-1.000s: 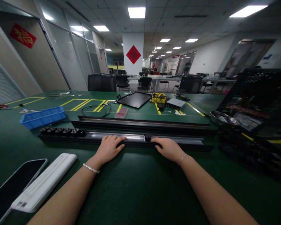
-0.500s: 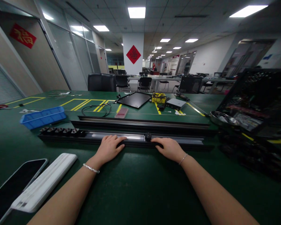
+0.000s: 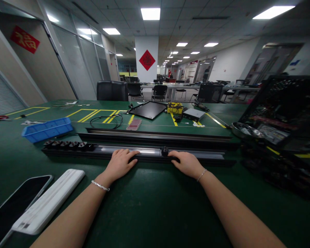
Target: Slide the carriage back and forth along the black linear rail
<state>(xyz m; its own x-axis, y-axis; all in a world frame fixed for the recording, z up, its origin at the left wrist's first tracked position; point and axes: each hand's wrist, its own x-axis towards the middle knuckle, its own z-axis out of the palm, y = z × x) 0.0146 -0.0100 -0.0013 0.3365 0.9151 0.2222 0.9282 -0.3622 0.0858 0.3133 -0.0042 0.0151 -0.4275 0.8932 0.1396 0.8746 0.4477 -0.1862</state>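
Note:
A long black rail (image 3: 150,151) with a shiny metallic channel lies across the table in front of me. My left hand (image 3: 120,162) grips it left of the middle, fingers over the top and thumb at the near side. On the right, my right hand (image 3: 187,162) has its fingers curled over the same rail, its index fingertip close beside a small black block (image 3: 165,151) seated in the channel; contact is hard to make out. Several black pieces (image 3: 67,144) sit in a row at the rail's left end. The undersides of both hands are hidden.
Behind lies a second black rail (image 3: 157,136). A blue bin (image 3: 48,130) stands at left, above a phone (image 3: 20,196) and a white power bank (image 3: 50,201). A dark panel (image 3: 150,109), yellow box (image 3: 175,107), grey box (image 3: 194,114) and metal bowl (image 3: 234,129) are farther back.
The small black block has shifted very slightly to the right along the channel, and my right index fingertip with it. My left hand stays in place on the rail.

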